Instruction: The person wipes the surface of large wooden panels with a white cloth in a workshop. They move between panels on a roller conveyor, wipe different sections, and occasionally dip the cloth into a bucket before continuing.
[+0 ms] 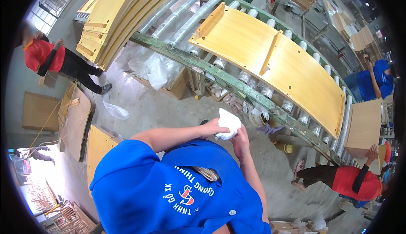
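A folded white wad (229,121), cloth or paper by its look, is held between both my hands in front of my chest. My left hand (214,127) grips it from the left, thumb lying along its lower edge. From the lower right my right hand (241,140) closes on it, fingers partly hidden behind the wad. Beyond my hands, a long yellow wooden panel (243,35) with cross battens and small holes rests on the metal rollers of a green-framed conveyor (234,79).
Stacked yellow panels (120,16) stand at the far left end of the conveyor. Plastic film (150,67) bulges beneath it. One person in red (53,58) stands at left; another person in red (353,182) touches a wooden box (363,120) at right. A person in blue (376,79) is farther back.
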{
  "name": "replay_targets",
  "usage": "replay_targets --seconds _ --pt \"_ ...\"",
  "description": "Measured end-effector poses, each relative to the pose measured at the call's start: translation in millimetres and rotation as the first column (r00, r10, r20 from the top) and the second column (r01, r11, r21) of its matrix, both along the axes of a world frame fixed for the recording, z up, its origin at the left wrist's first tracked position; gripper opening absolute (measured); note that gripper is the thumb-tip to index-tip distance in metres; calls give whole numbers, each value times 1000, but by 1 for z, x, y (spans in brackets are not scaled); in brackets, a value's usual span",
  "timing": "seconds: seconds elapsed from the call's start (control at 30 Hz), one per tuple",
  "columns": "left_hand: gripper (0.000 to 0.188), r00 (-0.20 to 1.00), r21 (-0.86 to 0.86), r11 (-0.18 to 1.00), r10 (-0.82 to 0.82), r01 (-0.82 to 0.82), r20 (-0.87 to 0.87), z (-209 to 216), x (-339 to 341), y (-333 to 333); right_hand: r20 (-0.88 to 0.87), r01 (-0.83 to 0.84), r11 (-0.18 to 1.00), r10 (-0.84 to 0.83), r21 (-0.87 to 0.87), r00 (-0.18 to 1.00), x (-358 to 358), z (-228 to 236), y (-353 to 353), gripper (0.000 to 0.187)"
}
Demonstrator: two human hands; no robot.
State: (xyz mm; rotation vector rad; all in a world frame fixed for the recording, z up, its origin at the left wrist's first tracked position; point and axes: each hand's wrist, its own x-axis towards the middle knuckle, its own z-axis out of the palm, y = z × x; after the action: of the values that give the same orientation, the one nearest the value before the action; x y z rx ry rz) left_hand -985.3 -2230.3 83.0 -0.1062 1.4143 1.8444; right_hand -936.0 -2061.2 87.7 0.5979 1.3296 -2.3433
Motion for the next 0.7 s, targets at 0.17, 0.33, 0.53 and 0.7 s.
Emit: replay_targets --seconds 0.17,0.33,0.53,0.7 --pt "55 978 -239 962 -168 135 -124 -22 -48 -48 214 -171 981 187 -91 959 -56 -12 -29 40" --pt "63 835 -458 848 -440 266 -330 -43 -86 -57 381 -41 965 142 -261 914 -84 -31 -42 32" --pt "64 768 -479 817 -521 323 -372 -39 -102 -34 350 143 937 -24 -319 937 -72 -54 -28 34" --pt "61 692 -518 744 -634 422 -346 -44 -91 3 344 224 936 -124 -271 931 -42 -51 -4 36"
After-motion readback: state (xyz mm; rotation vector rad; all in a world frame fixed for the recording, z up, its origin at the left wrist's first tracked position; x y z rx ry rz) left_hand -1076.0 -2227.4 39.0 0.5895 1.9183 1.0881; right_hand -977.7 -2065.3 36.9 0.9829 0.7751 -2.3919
